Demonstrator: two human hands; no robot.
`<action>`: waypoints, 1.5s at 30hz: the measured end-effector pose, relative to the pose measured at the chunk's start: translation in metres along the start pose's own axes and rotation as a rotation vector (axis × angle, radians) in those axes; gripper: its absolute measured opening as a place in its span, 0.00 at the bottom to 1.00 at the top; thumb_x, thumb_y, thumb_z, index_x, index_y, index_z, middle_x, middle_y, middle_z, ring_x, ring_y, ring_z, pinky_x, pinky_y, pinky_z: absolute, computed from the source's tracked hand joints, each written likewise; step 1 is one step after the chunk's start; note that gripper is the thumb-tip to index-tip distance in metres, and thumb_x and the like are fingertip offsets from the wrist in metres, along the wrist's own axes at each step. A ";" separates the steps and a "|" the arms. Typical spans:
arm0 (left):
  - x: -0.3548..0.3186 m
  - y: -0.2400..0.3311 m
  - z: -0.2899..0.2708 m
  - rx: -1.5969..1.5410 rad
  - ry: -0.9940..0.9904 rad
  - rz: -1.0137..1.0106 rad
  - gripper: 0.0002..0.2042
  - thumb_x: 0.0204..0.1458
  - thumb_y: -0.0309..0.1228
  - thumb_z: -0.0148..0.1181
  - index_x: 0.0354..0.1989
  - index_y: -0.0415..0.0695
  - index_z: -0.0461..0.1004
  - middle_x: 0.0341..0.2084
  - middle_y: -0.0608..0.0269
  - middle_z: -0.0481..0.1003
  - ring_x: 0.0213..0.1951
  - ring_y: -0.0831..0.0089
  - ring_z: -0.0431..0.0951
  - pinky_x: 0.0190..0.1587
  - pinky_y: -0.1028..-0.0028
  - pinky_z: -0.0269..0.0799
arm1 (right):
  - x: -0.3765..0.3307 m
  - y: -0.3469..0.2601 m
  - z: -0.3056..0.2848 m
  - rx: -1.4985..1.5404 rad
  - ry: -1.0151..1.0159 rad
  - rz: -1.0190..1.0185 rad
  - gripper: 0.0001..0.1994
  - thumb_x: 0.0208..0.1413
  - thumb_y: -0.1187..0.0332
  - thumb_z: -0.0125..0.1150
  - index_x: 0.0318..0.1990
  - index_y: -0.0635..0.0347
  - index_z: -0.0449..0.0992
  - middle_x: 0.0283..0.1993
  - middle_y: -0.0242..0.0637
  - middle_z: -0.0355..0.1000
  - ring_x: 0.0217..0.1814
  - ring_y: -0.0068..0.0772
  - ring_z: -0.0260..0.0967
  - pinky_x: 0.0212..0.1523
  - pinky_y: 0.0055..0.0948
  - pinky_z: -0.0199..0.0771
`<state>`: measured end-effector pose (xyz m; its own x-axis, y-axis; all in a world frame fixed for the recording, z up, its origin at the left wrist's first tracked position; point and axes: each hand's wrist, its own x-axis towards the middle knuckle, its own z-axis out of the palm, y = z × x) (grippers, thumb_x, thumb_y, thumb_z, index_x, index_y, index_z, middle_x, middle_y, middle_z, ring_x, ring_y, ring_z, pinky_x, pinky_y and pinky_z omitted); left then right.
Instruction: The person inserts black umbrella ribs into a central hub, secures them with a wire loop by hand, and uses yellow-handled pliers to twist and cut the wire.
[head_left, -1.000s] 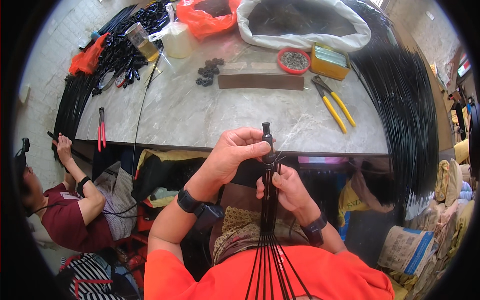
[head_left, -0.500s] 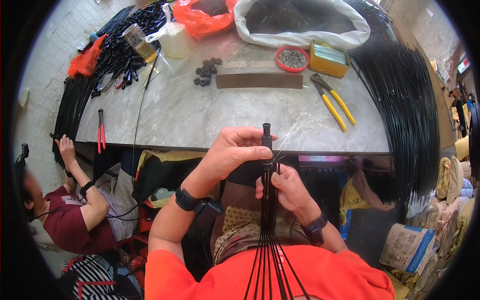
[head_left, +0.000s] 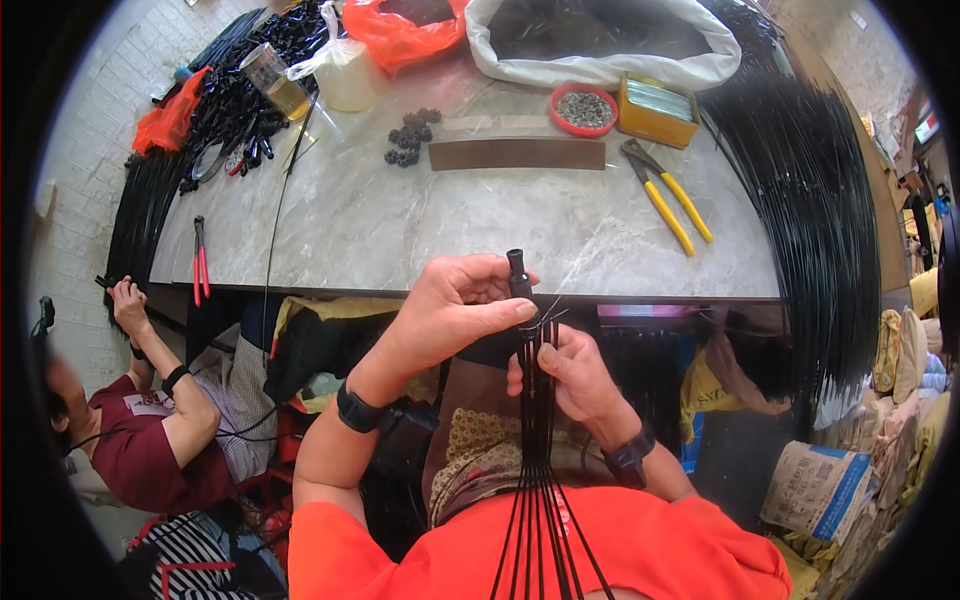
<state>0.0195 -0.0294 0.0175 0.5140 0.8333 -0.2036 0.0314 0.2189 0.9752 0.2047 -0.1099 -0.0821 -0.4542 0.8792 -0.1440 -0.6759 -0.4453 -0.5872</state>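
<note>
Upright in front of my body is a black umbrella frame (head_left: 537, 430), its thin ribs bundled together and fanning out over my red shirt. At its upper end sits a black tubular runner (head_left: 517, 272), tilted a little to the left. My left hand (head_left: 465, 305) pinches that runner between thumb and fingers. Lower down, my right hand (head_left: 572, 372) is closed round the ribs, thumb on the near side. A thin wire (head_left: 553, 312) sticks out with loose ends where runner and ribs meet. Some of the right fingers are hidden behind the ribs.
Across the grey table (head_left: 370, 230) lie yellow-handled pliers (head_left: 668, 198), red-handled pincers (head_left: 200, 260), a brown strip (head_left: 517, 155) and a red dish (head_left: 584, 110) of small metal parts. Black rods (head_left: 800, 200) hang over the right edge. A co-worker (head_left: 165, 420) sits at left.
My left hand has shifted slightly left, and the runner's top has tilted left with it, away from the ribs. My right hand has barely moved. The co-worker's hands have come together.
</note>
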 end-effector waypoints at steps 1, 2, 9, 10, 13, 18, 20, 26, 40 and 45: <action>0.000 0.001 0.001 0.040 0.013 -0.011 0.14 0.52 0.23 0.66 0.46 0.32 0.77 0.34 0.64 0.80 0.37 0.81 0.79 0.42 0.80 0.74 | 0.000 0.000 0.001 -0.006 0.015 -0.003 0.13 0.62 0.62 0.62 0.46 0.62 0.72 0.39 0.43 0.77 0.40 0.34 0.78 0.43 0.35 0.81; -0.001 0.003 0.001 0.038 0.014 -0.012 0.14 0.52 0.23 0.66 0.46 0.32 0.77 0.34 0.64 0.80 0.37 0.81 0.79 0.42 0.80 0.74 | -0.001 0.001 0.001 -0.012 0.029 -0.004 0.13 0.62 0.62 0.63 0.45 0.62 0.72 0.39 0.43 0.77 0.40 0.34 0.78 0.42 0.35 0.81; 0.016 -0.012 0.002 -0.198 -0.043 -0.135 0.12 0.49 0.22 0.68 0.42 0.36 0.78 0.33 0.63 0.80 0.35 0.78 0.80 0.43 0.77 0.75 | 0.003 0.003 -0.012 0.022 -0.063 -0.014 0.16 0.60 0.59 0.64 0.45 0.62 0.71 0.37 0.44 0.76 0.36 0.34 0.77 0.40 0.33 0.80; 0.018 -0.013 0.003 -0.219 -0.059 -0.131 0.11 0.48 0.22 0.68 0.41 0.36 0.78 0.32 0.63 0.80 0.35 0.78 0.80 0.43 0.77 0.75 | 0.002 0.004 -0.013 0.039 -0.073 -0.019 0.17 0.60 0.58 0.64 0.45 0.62 0.71 0.36 0.44 0.76 0.36 0.33 0.77 0.39 0.32 0.80; 0.023 -0.016 0.005 -0.232 -0.105 -0.128 0.09 0.48 0.22 0.69 0.38 0.38 0.78 0.32 0.64 0.80 0.35 0.78 0.80 0.42 0.77 0.76 | 0.000 0.005 -0.018 0.061 -0.083 -0.031 0.18 0.60 0.57 0.64 0.47 0.62 0.71 0.35 0.44 0.76 0.35 0.34 0.76 0.38 0.32 0.79; 0.035 -0.028 0.002 -0.239 -0.228 -0.130 0.08 0.49 0.24 0.69 0.37 0.40 0.78 0.31 0.66 0.79 0.34 0.79 0.79 0.40 0.77 0.76 | -0.004 0.003 -0.021 0.074 -0.088 -0.028 0.22 0.60 0.56 0.64 0.52 0.63 0.69 0.34 0.44 0.75 0.34 0.35 0.76 0.37 0.31 0.78; 0.036 -0.026 0.005 -0.293 -0.234 -0.163 0.07 0.51 0.26 0.68 0.36 0.40 0.78 0.30 0.67 0.79 0.32 0.79 0.79 0.39 0.76 0.76 | -0.004 0.005 -0.026 0.093 -0.108 -0.046 0.25 0.59 0.55 0.64 0.55 0.64 0.68 0.34 0.43 0.75 0.34 0.35 0.76 0.38 0.31 0.78; 0.040 -0.025 0.008 -0.287 -0.221 -0.157 0.06 0.52 0.27 0.68 0.35 0.39 0.79 0.29 0.66 0.79 0.32 0.79 0.78 0.38 0.77 0.75 | -0.004 0.004 -0.026 0.123 -0.134 -0.052 0.24 0.59 0.55 0.64 0.55 0.63 0.68 0.33 0.43 0.74 0.33 0.36 0.75 0.37 0.32 0.77; 0.043 -0.028 0.010 -0.249 -0.309 -0.012 0.08 0.55 0.27 0.65 0.38 0.35 0.78 0.30 0.67 0.78 0.34 0.83 0.76 0.38 0.81 0.73 | -0.004 0.007 -0.029 0.199 -0.162 -0.029 0.22 0.61 0.58 0.63 0.58 0.59 0.69 0.30 0.42 0.73 0.30 0.37 0.73 0.33 0.33 0.74; 0.044 -0.032 0.011 -0.247 -0.307 0.029 0.11 0.55 0.31 0.66 0.38 0.34 0.78 0.29 0.67 0.78 0.33 0.82 0.76 0.37 0.80 0.73 | -0.004 0.009 -0.032 0.210 -0.154 -0.031 0.22 0.61 0.58 0.62 0.57 0.60 0.70 0.30 0.42 0.73 0.30 0.37 0.73 0.33 0.33 0.74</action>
<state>0.0510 -0.0052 -0.0217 0.7451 0.6588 -0.1046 -0.1750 0.3443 0.9224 0.2193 -0.1122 -0.1117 -0.5035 0.8640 0.0043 -0.7895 -0.4581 -0.4085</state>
